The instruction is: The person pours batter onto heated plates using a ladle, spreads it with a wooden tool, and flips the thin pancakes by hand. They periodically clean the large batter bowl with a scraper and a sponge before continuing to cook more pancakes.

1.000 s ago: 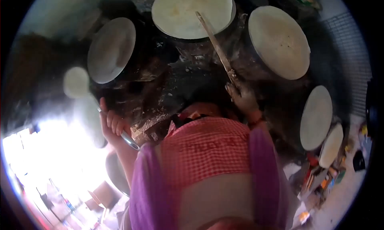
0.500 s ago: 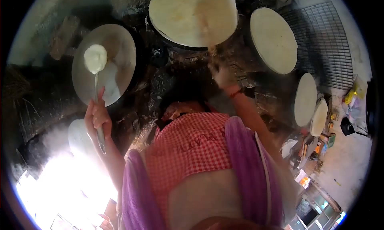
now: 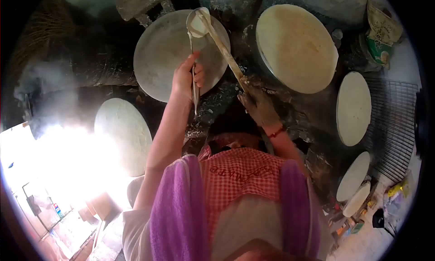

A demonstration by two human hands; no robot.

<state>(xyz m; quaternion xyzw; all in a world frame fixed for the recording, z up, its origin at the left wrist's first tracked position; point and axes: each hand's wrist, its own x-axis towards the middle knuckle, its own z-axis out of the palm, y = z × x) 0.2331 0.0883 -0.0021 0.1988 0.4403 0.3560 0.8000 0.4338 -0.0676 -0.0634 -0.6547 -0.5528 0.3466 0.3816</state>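
My left hand [image 3: 185, 77] is closed around the handle of a metal ladle [image 3: 196, 97]. White batter [image 3: 197, 27] sits in the ladle's bowl, above a bare grey round griddle [image 3: 158, 66]. In my right hand [image 3: 260, 107] is a long wooden stick [image 3: 225, 52], its far end overlapping the rim of the bowl. To the right of that griddle, another one carries a thin pale round sheet of batter [image 3: 297, 48].
More pale rounds stand right, including one [image 3: 353, 109] beside a wire rack [image 3: 392, 120]. Another pale round [image 3: 122, 134] lies at left amid steam and bright light. A printed sack [image 3: 382, 29] is at back right. A purple towel [image 3: 176, 211] hangs over my apron.
The view has turned left. My right hand and the wooden stick have moved from the batter-covered griddle to the bare one, and the stick now meets the ladle.
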